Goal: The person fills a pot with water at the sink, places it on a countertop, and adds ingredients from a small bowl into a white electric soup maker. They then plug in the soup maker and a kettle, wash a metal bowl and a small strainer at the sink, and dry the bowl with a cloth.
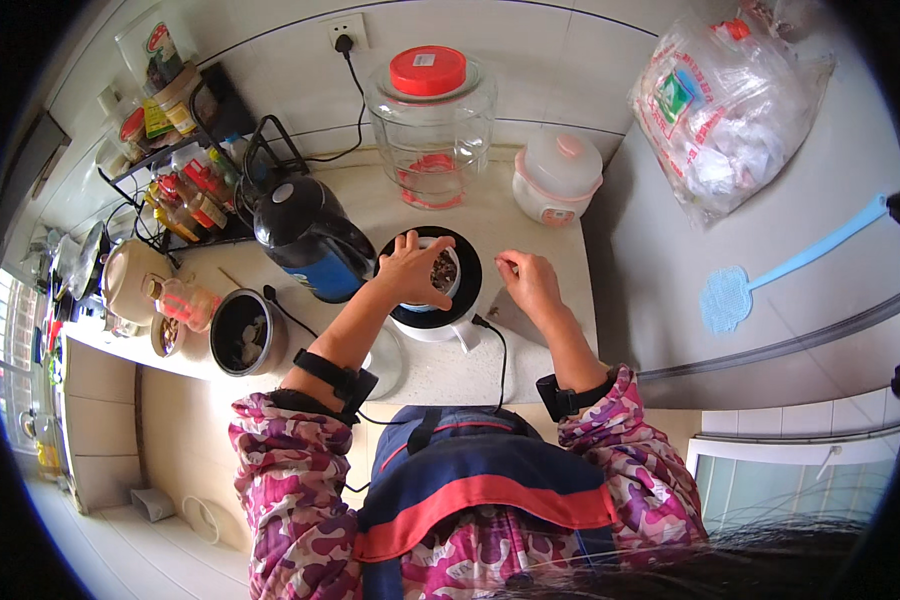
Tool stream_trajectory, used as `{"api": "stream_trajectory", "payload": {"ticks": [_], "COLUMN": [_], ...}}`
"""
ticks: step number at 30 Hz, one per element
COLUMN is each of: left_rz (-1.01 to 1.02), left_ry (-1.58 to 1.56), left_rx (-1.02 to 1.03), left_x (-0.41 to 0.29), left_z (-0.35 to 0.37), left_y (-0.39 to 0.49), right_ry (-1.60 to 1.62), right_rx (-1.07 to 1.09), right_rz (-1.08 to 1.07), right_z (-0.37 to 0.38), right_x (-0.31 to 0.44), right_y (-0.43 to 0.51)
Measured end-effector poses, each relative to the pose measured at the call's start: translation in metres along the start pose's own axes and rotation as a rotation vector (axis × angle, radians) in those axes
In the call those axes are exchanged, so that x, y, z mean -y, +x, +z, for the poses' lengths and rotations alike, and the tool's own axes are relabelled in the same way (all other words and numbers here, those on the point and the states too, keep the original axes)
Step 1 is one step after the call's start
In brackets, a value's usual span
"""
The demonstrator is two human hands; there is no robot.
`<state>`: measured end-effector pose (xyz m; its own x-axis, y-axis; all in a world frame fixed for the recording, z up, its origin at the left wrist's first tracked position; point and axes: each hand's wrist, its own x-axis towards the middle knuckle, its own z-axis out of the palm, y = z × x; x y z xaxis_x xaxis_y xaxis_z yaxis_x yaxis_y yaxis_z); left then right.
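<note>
My left hand (pixel 412 271) is spread over a small bowl, its fingers on or just above the rim. Dark brown bits (pixel 444 271) lie inside the bowl. Beneath it is a round black pan or plate (pixel 468 289) on a white appliance with a handle (pixel 439 331). To the right, my right hand (pixel 526 277) is raised over the counter with thumb and fingertips together; whether something small is between them cannot be told. A grey flat thing (pixel 516 319) lies below that hand, with small dark bits on it.
Behind stand a glass jar with a red lid (pixel 429 112) and a white-pink lidded pot (pixel 557 180). At left are a black-and-blue kettle (pixel 311 244), a dark inner pot (pixel 247 332) and a bottle rack (pixel 187 187). A black cord (pixel 504 364) hangs over the counter edge.
</note>
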<state>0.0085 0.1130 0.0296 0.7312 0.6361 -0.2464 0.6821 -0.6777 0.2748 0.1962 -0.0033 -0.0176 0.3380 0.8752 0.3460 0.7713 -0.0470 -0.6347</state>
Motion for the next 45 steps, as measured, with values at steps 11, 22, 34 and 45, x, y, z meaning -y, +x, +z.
{"api": "stream_trajectory", "payload": {"ticks": [11,22,34,45], "left_rz": [-0.057,-0.142,-0.107,-0.357], "left_ry": [0.110,0.114,0.010,-1.007], "left_rx": [-0.062,-0.088,-0.383,-1.097], "left_x": [-0.004,-0.004,-0.005,0.104], "left_z": [0.025,0.031,0.031,0.097], "left_y": [0.013,0.014,-0.006,-0.162], "right_ry": [0.037,0.028,0.034,0.486], "right_rx": [0.001,0.077,0.062,0.351], "right_rz": [0.082,0.071,-0.011,-0.365], "right_z": [-0.005,0.002,0.002,0.024], "right_x": [-0.022,-0.028,-0.030,0.088], "right_y": [-0.008,-0.018,-0.023,-0.083]}}
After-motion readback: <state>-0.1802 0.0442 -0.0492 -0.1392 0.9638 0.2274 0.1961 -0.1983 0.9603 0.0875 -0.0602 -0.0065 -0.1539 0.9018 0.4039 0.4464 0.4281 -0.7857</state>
